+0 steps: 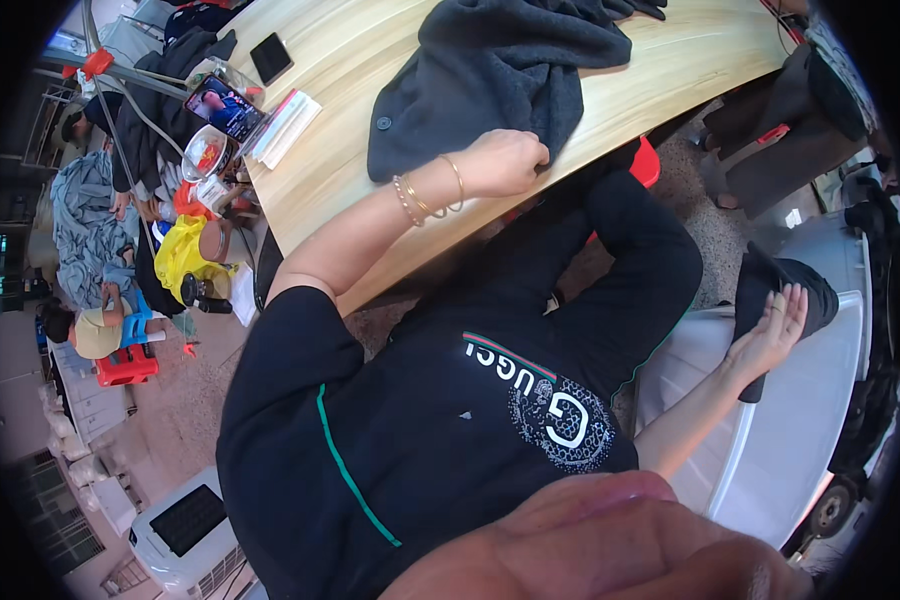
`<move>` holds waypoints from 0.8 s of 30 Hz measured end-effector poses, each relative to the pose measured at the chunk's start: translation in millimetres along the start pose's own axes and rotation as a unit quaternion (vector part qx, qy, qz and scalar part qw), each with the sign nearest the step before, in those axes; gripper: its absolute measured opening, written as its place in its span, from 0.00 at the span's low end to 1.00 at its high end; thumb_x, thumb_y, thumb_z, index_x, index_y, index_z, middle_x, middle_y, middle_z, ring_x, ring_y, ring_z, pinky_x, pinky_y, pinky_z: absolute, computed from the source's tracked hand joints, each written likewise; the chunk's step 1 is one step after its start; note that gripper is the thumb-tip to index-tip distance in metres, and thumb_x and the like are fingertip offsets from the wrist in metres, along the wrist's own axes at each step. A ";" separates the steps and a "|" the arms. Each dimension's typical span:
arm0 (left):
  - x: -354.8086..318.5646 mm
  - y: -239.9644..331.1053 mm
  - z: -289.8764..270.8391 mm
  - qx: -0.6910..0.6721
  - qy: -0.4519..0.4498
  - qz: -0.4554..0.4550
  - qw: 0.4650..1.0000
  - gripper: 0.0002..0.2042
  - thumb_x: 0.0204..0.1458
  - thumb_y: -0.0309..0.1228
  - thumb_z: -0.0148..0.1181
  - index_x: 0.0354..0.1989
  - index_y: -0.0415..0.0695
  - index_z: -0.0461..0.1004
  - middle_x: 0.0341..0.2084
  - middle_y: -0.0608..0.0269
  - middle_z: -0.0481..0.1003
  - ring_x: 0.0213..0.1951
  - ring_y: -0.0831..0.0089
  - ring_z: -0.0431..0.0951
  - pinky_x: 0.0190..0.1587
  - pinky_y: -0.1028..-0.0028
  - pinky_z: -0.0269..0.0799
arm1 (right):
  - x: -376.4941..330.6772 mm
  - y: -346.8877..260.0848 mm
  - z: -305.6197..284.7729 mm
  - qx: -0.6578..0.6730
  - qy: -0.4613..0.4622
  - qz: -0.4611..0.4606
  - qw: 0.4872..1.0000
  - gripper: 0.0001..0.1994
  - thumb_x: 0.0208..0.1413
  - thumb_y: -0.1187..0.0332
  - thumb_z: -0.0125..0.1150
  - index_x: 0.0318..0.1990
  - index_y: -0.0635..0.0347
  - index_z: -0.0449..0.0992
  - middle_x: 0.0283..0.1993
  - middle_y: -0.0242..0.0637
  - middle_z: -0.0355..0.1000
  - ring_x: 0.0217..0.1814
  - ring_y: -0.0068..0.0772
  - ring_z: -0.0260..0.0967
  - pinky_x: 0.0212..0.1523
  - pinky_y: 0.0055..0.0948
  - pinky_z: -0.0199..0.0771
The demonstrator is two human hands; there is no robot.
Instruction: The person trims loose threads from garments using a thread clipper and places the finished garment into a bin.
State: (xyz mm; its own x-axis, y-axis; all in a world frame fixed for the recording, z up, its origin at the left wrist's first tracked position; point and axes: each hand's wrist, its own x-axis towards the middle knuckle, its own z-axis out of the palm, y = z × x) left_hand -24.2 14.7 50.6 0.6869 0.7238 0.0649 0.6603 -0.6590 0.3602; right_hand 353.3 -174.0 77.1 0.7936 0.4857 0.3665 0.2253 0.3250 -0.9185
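Note:
A dark grey wool-like garment (470,85) with a button near its left corner lies on the wooden table (320,190). At the garment's near edge, my left hand (505,163) is closed on the fabric with fingers curled. Bracelets circle that wrist. Out to the right, my right hand (775,330) is at a folded black cloth piece (810,290) over a white bin (840,370). Its fingers lie long and close together against the cloth, which shows on both sides of the hand. The thumb is hard to make out.
A phone (271,58), a propped screen (224,107) and a paper stack (288,128) are at the table's left end. Beyond hang a yellow bag (185,260) and cluttered items. Another person (100,330) sits at far left. A red stool (645,163) shows under the table.

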 end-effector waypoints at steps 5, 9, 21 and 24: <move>43.3 -47.9 -37.8 -0.037 0.339 0.015 0.940 0.09 0.50 0.34 0.59 0.34 0.41 0.78 0.34 0.54 0.75 0.40 0.57 0.76 0.44 0.64 0.73 | -16.0 17.5 8.9 -0.039 -0.092 0.014 0.995 0.22 0.61 0.81 0.51 0.63 0.70 0.61 0.65 0.48 0.63 0.68 0.38 0.60 0.64 0.32 0.63; 87.3 -139.7 -43.6 0.211 0.437 -0.187 0.854 0.41 0.44 0.46 0.69 0.64 0.39 0.59 0.52 0.41 0.70 0.47 0.47 0.76 0.50 0.60 0.73 | -31.8 28.3 18.8 -0.013 -0.139 0.071 0.988 0.23 0.61 0.79 0.52 0.64 0.68 0.61 0.65 0.45 0.63 0.67 0.37 0.62 0.60 0.28 0.65; 34.8 91.2 -47.6 -0.368 0.279 0.092 0.882 0.09 0.48 0.22 0.59 0.38 0.38 0.80 0.24 0.67 0.78 0.28 0.87 0.72 0.31 0.81 0.69 | -38.6 -4.8 42.7 0.109 -0.232 0.214 0.943 0.27 0.66 0.62 0.51 0.67 0.66 0.56 0.65 0.53 0.62 0.59 0.44 0.70 0.49 0.33 0.77; 11.4 108.4 -0.9 -0.427 0.181 0.111 0.879 0.10 0.47 0.21 0.57 0.38 0.37 0.79 0.31 0.61 0.78 0.31 0.75 0.78 0.35 0.75 0.72 | -46.1 -16.4 84.9 0.132 -0.342 0.212 0.906 0.30 0.65 0.55 0.50 0.68 0.66 0.56 0.66 0.53 0.60 0.64 0.46 0.66 0.52 0.34 0.74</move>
State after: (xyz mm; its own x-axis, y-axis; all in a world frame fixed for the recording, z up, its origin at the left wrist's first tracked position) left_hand 54.9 -48.3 91.2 0.5267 0.7168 0.4569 -0.0523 -0.5091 0.8591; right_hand 265.1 -132.8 88.0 0.2199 0.9723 0.0788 -0.2324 0.1307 -0.9638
